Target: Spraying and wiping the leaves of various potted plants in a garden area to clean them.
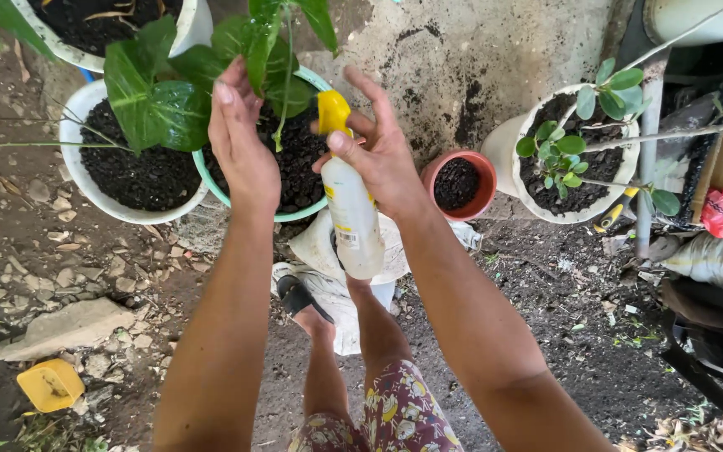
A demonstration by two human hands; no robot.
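the right hand (382, 159) holds a white spray bottle (351, 219) w/ yellow nozzle (332, 111), fingers wrapped around its neck, nozzle pointing toward the green-rimmed pot (294, 213) of dark soil. the left hand (240, 142) is at the plant's big leaves (156, 100), fingers straight and close together, holding nothing, only touching or lifting the foliage. no mist or drops can be seen, so the spraying seems at the start or in the middle; cannot tell which leaves are already wet. other pots nearby, e.g. the small terracotta pot (459, 186), look not treated yet.
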